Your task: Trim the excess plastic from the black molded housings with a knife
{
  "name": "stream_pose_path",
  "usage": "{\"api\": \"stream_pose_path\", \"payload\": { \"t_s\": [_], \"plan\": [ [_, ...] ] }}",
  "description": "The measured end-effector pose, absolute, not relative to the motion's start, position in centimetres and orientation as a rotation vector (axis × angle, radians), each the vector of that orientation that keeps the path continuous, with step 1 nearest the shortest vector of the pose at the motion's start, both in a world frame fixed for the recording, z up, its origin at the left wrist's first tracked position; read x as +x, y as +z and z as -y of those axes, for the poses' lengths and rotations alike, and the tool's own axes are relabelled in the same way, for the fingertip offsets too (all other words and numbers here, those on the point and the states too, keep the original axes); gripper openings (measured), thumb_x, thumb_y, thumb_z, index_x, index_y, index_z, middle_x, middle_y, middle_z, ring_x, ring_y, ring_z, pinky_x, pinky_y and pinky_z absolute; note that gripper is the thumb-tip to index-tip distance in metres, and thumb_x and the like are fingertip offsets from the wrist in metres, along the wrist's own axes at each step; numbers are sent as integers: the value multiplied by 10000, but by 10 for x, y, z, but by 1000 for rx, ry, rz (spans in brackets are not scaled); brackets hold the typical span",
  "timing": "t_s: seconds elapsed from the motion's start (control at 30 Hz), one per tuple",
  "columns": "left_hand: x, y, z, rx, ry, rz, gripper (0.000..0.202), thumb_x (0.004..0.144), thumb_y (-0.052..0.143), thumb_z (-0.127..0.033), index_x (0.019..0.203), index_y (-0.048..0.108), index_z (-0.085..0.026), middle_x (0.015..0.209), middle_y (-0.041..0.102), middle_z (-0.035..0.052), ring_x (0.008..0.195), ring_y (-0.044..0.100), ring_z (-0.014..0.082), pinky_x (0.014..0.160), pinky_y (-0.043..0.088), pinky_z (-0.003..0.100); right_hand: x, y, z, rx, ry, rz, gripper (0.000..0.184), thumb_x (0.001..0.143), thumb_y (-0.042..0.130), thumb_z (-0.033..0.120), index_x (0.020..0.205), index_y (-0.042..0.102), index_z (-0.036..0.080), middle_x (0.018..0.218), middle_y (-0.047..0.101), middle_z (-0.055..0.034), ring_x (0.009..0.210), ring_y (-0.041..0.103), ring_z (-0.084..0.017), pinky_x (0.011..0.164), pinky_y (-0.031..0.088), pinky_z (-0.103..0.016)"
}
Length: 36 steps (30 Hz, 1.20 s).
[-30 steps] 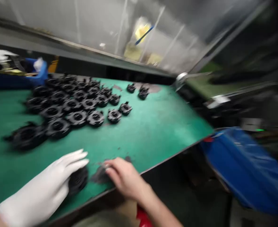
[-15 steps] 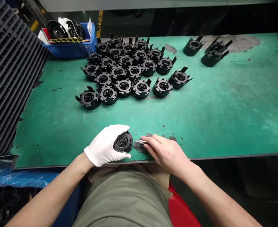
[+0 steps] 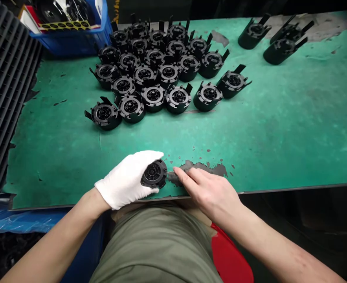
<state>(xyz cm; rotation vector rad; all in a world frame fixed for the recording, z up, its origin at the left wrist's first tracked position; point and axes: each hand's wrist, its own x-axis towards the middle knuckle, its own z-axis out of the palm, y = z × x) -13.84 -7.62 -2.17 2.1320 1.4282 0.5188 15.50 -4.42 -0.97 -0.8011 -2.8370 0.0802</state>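
My left hand (image 3: 129,179), in a white glove, grips a round black plastic part (image 3: 154,173) by its sides near the table's front edge. Rings and ribs show on the part's upward face. Bare and closed, my right hand (image 3: 207,188) holds a small blade (image 3: 170,173) whose thin metal tip points at the part's right rim. The tip is at or very near the rim; contact cannot be made out. My fingers hide the blade's handle. Beyond my hands stand several similar black housings (image 3: 154,96) in a cluster, some with upright tabs.
The green table top (image 3: 279,129) has worn grey patches. A blue bin (image 3: 73,41) with black parts stands at the back left, beside a stack of grey ribbed trays (image 3: 8,90). Several more housings (image 3: 251,35) stand at the back right. A red stool (image 3: 230,255) shows below.
The view has shifted closer to the table. The blade has come nearer the part's right rim, and my right index finger is stretched further along it. My left hand keeps its grip.
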Motion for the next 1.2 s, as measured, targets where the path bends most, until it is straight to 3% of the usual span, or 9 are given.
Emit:
{"api": "stream_pose_path", "payload": {
  "t_s": [0.07,0.3,0.43,0.63,0.93,1.2],
  "plan": [
    [-138,-22,77,2129,522,-1423,989,738,1026,-300,1580,512,-239,1527,689,142,1404,692,375,1258,571,520,152,-6,49,-818,59,2833,498,1005,454,-8,1475,607,56,902,675,-67,772,605,-203,626,482,-352],
    [-140,-22,79,2105,517,-1410,974,780,994,-320,1609,486,-260,1544,672,137,1415,679,377,1262,564,530,155,-9,56,-891,269,2803,429,1077,474,70,1485,595,124,874,620,-19,714,570,-174,552,415,-339],
    [-141,-22,80,2122,513,-1405,981,774,1004,-323,1598,478,-249,1537,672,144,1410,678,376,1261,563,526,153,-9,59,-885,248,2807,472,1025,476,28,1476,601,88,870,614,-34,716,572,-192,538,409,-355],
    [-141,-20,80,2118,508,-1406,929,820,971,-351,1594,466,-257,1534,667,140,1416,673,373,1267,551,540,148,-3,68,-905,154,2833,582,953,510,-11,1531,564,28,908,659,-91,788,606,-237,629,490,-377],
    [-142,-21,80,2162,548,-1378,956,839,966,-342,1618,418,-261,1537,652,154,1424,662,363,1257,553,528,140,4,80,-934,75,2888,630,872,531,-32,1499,589,-30,868,634,-86,754,590,-237,566,487,-379],
    [-145,-23,82,2135,524,-1411,954,836,968,-374,1616,432,-260,1530,647,162,1422,654,374,1257,546,546,143,-13,77,-1041,383,2785,447,1059,496,74,1491,606,102,877,643,-24,634,541,-166,547,381,-342]
  ]
}}
